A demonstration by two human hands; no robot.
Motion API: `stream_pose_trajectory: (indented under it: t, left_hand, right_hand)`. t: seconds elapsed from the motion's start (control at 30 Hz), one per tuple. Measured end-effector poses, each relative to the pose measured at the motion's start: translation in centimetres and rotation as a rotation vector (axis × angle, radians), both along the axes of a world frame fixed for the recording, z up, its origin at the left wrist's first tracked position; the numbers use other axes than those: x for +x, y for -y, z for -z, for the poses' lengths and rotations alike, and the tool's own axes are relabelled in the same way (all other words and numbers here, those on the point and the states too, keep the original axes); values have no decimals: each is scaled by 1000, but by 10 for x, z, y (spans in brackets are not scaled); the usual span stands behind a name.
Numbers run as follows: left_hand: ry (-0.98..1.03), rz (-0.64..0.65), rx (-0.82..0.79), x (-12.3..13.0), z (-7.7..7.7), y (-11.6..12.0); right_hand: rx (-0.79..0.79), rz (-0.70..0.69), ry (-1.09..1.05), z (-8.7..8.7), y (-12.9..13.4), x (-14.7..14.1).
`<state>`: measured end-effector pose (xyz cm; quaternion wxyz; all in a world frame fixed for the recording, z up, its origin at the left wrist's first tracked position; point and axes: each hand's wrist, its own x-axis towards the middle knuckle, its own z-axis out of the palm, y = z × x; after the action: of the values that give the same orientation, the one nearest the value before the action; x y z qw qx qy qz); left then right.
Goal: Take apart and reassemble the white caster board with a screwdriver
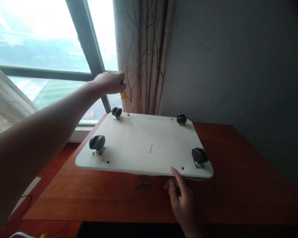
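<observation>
1. Bright light comes in the big window (39,43).
2. A curtain (145,49) with bare trees on it hangs by the grey wall (225,66).
3. More curtain (7,99) hangs at the far left.
4. The wood worktop (238,172) is red-brown.
5. Past its left edge, a black cord (27,206) lies on the red floor (59,161).

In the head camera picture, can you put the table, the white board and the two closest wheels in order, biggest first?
1. Wooden table
2. White board
3. Near left caster and near right caster: too alike to rank
</observation>
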<state>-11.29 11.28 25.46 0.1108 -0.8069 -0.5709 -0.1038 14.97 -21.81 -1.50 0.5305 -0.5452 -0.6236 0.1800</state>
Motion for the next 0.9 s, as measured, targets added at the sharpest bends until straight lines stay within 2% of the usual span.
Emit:
stream_pose_trajectory:
  t: [0.1, 0.2, 0.33, 0.4, 0.57, 0.63, 0.77, 0.83, 0.9]
  left_hand:
    - [9, 91, -49, -1, -3, 1]
    - [26, 137, -37, 0, 0, 6]
    - [24, 28, 98, 0, 8, 11]
    - [34, 15, 113, 0, 9, 11]
    - [141, 183, -43, 0, 3, 10]
    - [118, 154, -60, -1, 1, 12]
    - [17, -23, 53, -4, 3, 16]
    - [19, -45, 43, -6, 3, 13]
    - [34, -10, 2, -10, 3, 8]
  right_hand:
    - [1, 1, -3, 0, 0, 0]
    - [0, 1, -5, 1, 0, 0]
    - [5, 1, -1, 2, 0, 1]
    - [8, 4, -1, 2, 0, 1]
    - [-2, 2, 0, 2, 1, 2]
    - [-3, 2, 7, 3, 1, 2]
    - [-7, 0, -2, 3, 1, 2]
    - [-9, 4, -3, 4, 1, 2]
    - [-6, 10, 5, 4, 0, 2]
